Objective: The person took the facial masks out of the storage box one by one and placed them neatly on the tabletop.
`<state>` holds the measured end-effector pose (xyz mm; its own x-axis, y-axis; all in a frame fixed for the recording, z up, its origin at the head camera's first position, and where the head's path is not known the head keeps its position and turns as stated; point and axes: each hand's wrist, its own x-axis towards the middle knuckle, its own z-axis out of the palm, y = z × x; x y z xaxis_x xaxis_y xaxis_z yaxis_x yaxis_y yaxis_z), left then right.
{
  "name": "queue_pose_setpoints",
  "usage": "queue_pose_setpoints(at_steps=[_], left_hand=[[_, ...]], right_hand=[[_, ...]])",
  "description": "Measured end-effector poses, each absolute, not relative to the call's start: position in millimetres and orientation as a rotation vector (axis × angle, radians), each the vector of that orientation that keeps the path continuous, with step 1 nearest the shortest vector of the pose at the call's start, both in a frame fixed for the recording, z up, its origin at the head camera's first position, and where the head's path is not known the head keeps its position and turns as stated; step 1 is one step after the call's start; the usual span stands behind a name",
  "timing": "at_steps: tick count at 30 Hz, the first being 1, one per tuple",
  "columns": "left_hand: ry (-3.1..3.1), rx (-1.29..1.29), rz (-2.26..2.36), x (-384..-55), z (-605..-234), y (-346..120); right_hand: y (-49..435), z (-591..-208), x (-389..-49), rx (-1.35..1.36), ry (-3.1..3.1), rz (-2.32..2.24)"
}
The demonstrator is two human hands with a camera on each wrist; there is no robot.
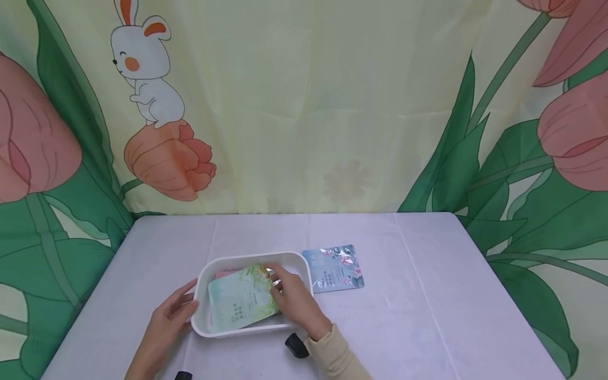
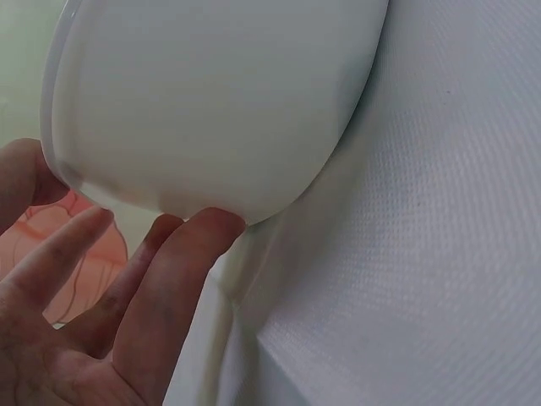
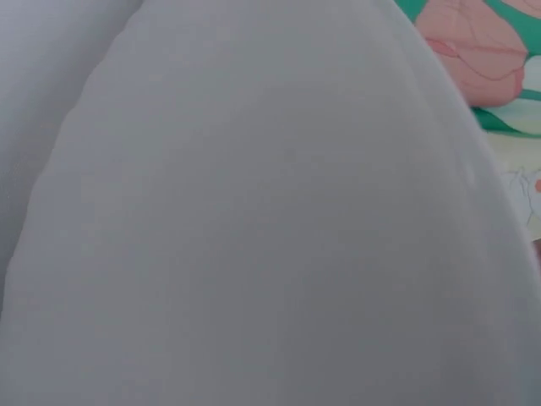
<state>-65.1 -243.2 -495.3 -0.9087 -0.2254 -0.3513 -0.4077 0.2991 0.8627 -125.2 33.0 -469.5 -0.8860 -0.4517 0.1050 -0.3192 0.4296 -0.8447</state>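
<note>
A white tray point(image 1: 252, 331) holds flat sachets, the top one a pale green sachet point(image 1: 239, 301) with leaf prints and small lettering. My right hand point(image 1: 295, 300) reaches over the tray's right end and pinches that sachet by its right edge. A strip of a pink sachet point(image 1: 223, 274) shows behind it; what else lies underneath is mostly hidden. Against the tray's left end rests my left hand point(image 1: 167, 319). In the left wrist view its fingertips point(image 2: 221, 222) touch the outer wall. The right wrist view shows mainly the blurred tray wall point(image 3: 270, 211), without the hand's fingers.
Just right of the tray lies a blue sachet point(image 1: 334, 268) with pink flowers, flat on the white tablecloth point(image 1: 404, 327). A black wrist-worn piece point(image 1: 296, 345) sits by the right sleeve. Behind the table hangs a printed curtain point(image 1: 294, 105).
</note>
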Motion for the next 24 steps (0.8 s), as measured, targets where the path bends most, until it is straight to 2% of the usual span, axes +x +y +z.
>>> queue_pose_setpoints(at_steps=[24], left_hand=[[2.396,-0.562,1.709,-62,-493,-242]], right_hand=[[55,-454,-126,-0.687,2.524,-1.564]])
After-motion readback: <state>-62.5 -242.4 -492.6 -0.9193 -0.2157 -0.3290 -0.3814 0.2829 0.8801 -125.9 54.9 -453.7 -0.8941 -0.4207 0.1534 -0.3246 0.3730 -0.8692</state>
